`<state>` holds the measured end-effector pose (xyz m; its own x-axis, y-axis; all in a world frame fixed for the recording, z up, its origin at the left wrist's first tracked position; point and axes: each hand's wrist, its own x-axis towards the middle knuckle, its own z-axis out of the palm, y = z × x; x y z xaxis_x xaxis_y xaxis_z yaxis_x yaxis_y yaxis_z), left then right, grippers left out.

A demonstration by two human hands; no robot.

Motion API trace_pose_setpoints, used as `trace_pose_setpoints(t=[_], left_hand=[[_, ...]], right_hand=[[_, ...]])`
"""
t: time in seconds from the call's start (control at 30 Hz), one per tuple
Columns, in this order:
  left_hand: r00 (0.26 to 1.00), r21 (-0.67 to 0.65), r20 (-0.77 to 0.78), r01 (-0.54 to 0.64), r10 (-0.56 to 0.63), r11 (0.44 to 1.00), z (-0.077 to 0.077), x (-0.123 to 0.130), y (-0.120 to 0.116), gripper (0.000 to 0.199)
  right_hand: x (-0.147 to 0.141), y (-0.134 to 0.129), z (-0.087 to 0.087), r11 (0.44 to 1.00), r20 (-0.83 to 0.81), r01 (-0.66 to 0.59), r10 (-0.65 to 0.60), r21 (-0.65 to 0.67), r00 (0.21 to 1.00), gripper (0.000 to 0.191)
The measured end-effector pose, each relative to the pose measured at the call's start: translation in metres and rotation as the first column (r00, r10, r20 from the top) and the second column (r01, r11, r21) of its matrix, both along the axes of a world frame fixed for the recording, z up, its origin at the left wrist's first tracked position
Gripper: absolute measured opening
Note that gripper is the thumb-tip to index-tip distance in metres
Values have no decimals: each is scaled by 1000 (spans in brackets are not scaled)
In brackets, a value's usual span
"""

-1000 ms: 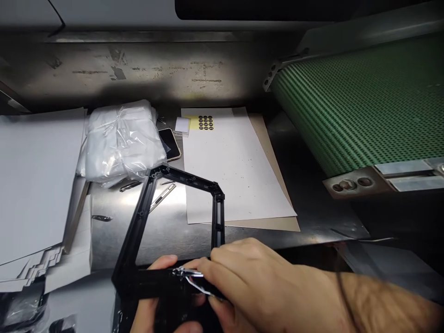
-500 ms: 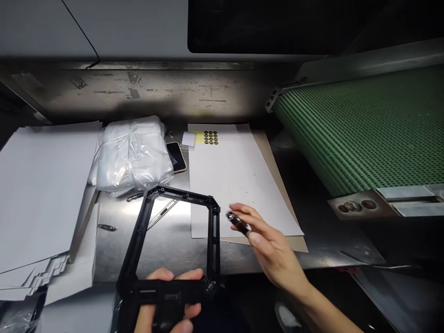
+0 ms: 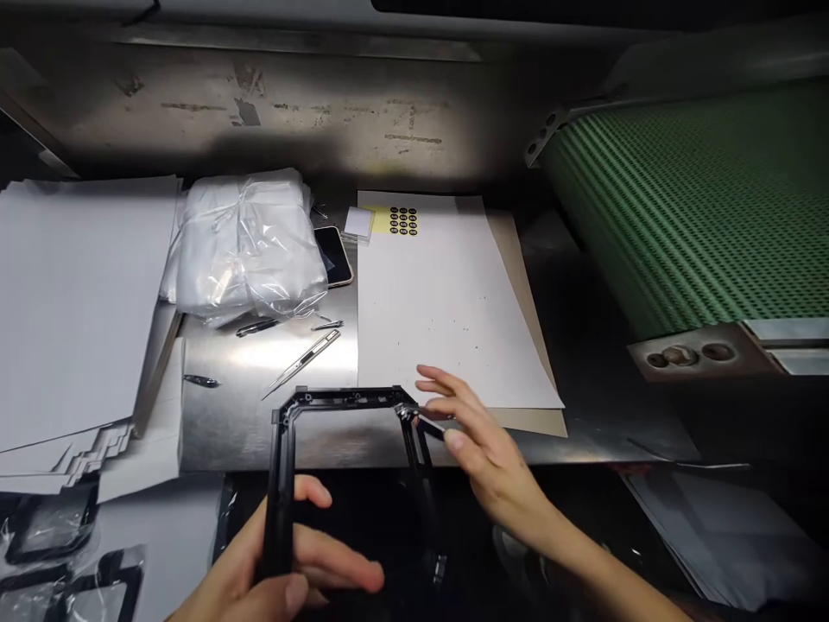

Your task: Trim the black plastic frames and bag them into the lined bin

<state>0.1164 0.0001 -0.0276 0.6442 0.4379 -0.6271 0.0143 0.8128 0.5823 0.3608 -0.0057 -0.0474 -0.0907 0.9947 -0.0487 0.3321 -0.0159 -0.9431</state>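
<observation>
My left hand (image 3: 275, 557) grips the left bar of a black plastic frame (image 3: 337, 398) low in the view, with its fingers curled around the bar. The frame is an open, angular shape with small holes along its bars, and its lower part is shadowed. My right hand (image 3: 485, 445) pinches a small black-and-silver clipper (image 3: 431, 422) between its fingers. The clipper's tip sits at or very close to the frame's upper right corner. I cannot tell whether they touch.
A steel table (image 3: 311, 432) holds white paper on brown card (image 3: 440, 302), a plastic-wrapped white bundle (image 3: 246, 246), a phone (image 3: 333, 255), a utility knife (image 3: 301, 363), and a sticker sheet (image 3: 398, 221). White sheets (image 3: 78, 302) are stacked at left. A green conveyor belt (image 3: 686, 207) runs at right.
The clipper has left the frame's lower bar and now sits at its upper right corner. My left hand has turned the frame, and the view has shifted slightly.
</observation>
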Motion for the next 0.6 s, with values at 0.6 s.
trace_pose_setpoints(t=[0.6], left_hand=[[974,-22,179,-139,141,990,13,-1,-11,39]], right_hand=[[-39,3,59,807,535,-564,404,173,742,18]])
